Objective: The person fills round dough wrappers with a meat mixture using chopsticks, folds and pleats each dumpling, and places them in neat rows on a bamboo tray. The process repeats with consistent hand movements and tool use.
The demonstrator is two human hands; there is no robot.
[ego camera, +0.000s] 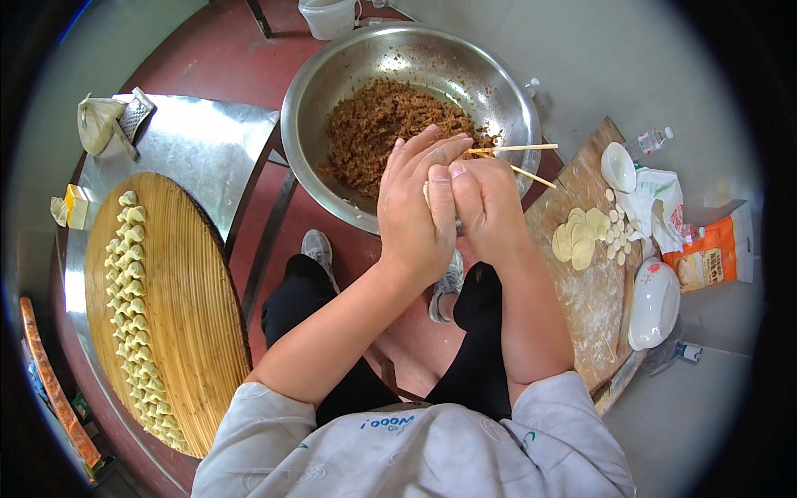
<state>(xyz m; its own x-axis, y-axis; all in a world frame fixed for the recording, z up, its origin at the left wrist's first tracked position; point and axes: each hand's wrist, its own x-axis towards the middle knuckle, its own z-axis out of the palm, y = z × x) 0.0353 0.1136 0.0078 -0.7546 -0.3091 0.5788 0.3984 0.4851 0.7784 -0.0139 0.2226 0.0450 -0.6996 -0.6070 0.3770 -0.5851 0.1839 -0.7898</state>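
My left hand (pixel 411 205) and my right hand (pixel 492 208) are pressed together over the near rim of a large steel basin (pixel 305 168). Their thumbs lie side by side. A pale edge of a dumpling (pixel 426 194) shows by the left thumb; the hands hide the rest of it. Brown minced filling (pixel 386 118) fills part of the basin. Two chopsticks (pixel 526 148) stick out beyond my right hand, their far ends over the basin's right rim.
Rows of folded dumplings (pixel 134 292) line a round slatted tray (pixel 193 311) at left. At right, a floured wooden board (pixel 585 317) carries round wrappers (pixel 579 239) and small dough pieces (pixel 616 230). Nearby are a white bowl (pixel 618 167), an oval dish (pixel 654 305) and an orange bag (pixel 710 255).
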